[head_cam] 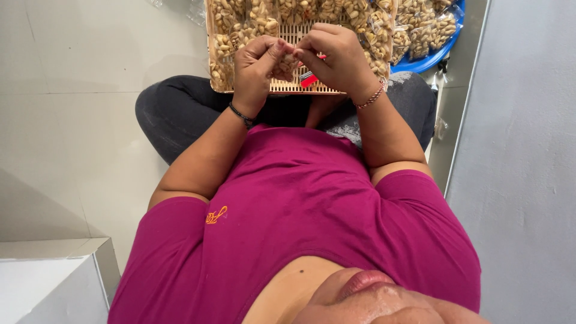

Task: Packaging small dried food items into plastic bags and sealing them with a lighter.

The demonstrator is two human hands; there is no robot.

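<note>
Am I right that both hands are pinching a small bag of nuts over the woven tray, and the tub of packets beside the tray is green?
Not quite: the tub is blue, as the head view shows. The rest holds: the left hand and right hand pinch a small bag of nuts over the woven tray, with the packets heaped in the tub beside it.

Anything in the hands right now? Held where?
Both hands, left hand and right hand, pinch a small clear packet of nuts at its top, between the fingertips.

Both hands (300, 60) raised, fingertips pinched together
</note>
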